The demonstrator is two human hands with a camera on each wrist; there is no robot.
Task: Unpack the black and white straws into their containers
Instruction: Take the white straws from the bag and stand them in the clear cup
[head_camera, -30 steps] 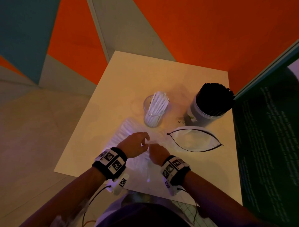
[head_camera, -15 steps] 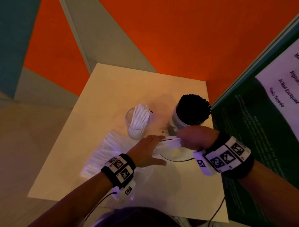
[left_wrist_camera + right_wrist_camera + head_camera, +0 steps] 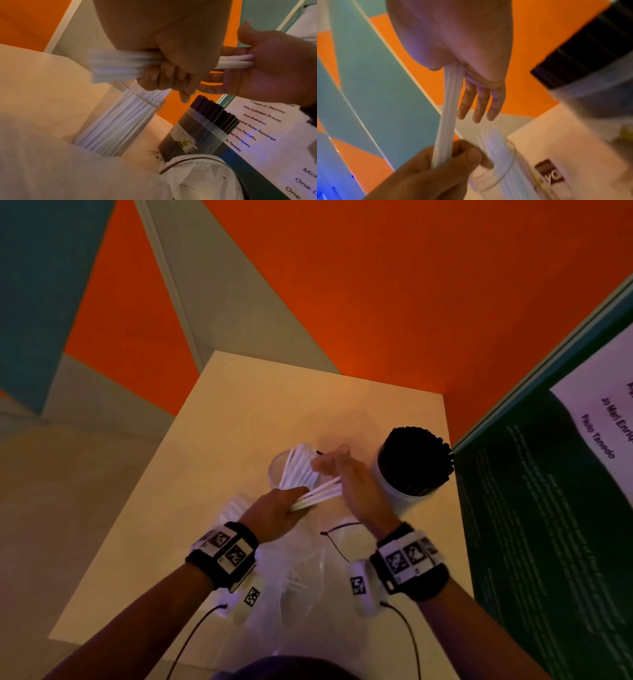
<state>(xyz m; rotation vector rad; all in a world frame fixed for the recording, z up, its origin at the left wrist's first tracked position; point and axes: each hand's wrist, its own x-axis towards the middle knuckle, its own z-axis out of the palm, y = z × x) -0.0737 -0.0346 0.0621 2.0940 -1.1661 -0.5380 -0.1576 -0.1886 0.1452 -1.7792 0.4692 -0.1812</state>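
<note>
A bundle of white straws (image 3: 320, 493) hangs level just above the table, in front of the clear cup (image 3: 277, 470) that holds more white straws. My left hand (image 3: 277, 508) grips the bundle near its middle, fingers curled round it (image 3: 171, 67). My right hand (image 3: 349, 481) has straight fingers, and the straw ends butt against its palm (image 3: 274, 67). In the right wrist view the bundle (image 3: 448, 108) runs from that palm down into the left hand (image 3: 436, 169). A white tub (image 3: 394, 487) packed with black straws (image 3: 414, 460) stands to the right.
A clear bag with a black seal (image 3: 339, 539) lies flat under my wrists. Another bag with white straws (image 3: 236, 508) lies left of it. A green poster board (image 3: 548, 508) stands along the table's right edge. An orange wall backs the table (image 3: 308, 405).
My right hand has carried a bundle of white straws from near the black tub toward the clear cup and straightened its fingers. My left hand has lifted off the bag and taken hold of the bundle.
</note>
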